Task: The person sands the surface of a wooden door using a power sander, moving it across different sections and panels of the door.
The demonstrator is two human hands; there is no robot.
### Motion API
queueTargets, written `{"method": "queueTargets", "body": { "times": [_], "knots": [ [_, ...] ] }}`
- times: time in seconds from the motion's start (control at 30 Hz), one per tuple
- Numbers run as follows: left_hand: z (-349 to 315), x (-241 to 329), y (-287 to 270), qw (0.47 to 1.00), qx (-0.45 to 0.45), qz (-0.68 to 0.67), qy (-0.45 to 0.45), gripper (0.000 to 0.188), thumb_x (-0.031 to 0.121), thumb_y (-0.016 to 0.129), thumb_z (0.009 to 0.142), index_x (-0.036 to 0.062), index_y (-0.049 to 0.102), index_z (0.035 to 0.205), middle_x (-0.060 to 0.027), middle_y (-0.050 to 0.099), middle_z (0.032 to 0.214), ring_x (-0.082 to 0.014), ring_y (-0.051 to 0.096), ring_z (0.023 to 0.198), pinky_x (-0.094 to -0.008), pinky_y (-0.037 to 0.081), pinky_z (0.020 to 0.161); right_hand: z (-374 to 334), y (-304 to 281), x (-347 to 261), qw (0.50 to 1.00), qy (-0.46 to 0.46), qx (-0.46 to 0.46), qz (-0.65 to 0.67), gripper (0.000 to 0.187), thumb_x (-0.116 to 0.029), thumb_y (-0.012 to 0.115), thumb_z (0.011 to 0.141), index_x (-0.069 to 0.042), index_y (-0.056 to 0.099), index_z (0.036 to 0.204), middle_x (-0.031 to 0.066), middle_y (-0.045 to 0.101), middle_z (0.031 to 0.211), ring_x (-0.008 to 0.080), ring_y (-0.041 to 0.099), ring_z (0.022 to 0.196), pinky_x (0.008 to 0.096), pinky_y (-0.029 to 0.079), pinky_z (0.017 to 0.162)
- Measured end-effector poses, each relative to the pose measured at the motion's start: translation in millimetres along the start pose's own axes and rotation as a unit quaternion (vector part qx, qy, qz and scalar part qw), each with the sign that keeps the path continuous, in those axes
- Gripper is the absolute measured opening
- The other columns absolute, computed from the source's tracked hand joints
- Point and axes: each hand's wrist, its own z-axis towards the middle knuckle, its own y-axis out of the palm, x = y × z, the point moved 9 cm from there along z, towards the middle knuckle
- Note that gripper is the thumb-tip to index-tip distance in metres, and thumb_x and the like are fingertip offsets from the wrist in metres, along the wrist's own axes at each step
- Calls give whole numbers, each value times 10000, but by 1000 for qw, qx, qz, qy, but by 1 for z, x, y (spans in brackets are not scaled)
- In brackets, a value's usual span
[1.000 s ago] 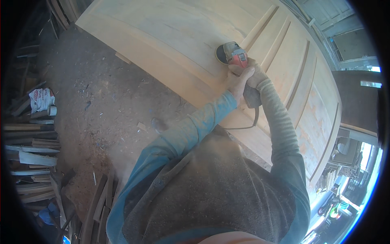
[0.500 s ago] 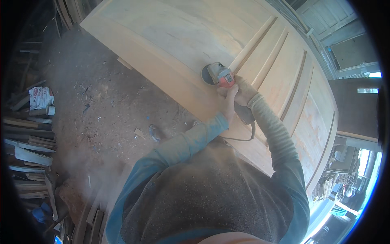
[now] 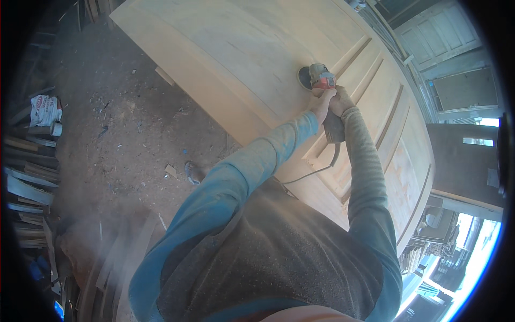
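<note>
A dusty angle grinder with a red-and-grey head rests against a large panelled wooden door. Its round sanding disc meets the flat panel just left of the raised mouldings. Closed around the grinder behind its head is my left hand. My right hand grips the body beside it, its fingers partly hidden. From the grinder's rear end a cord loops back toward my apron.
Stacked wood strips line the far left, with a white printed bag on them. Debris litters the dirt floor, and dust hangs low. Other doors lean at the upper right. A dark board stands beyond the door's right edge.
Both hands have carried the grinder to the right and farther up the door, away from its near edge. My left arm reaches out more. The view has shifted slightly.
</note>
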Motion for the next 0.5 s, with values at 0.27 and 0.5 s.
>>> {"method": "queueTargets", "body": {
  "times": [0.27,0.5],
  "knots": [
    [58,4,12,999,-1,-22,33,607,375,721,760,-4,568,1209,-156,619,1115,-227,606,1025,-362,486,878,50,-25,16,999,17,36,-17,404,-272,734,837,19,674,1112,122,701,976,191,657,879,344,535,759],
    [51,3,27,997,-79,8,-5,584,369,657,824,38,513,1283,-122,582,1185,-226,558,1123,-377,445,960,34,-28,14,998,-18,61,-20,381,-250,738,843,15,677,1110,111,697,976,192,656,869,339,530,759]
  ]
}}
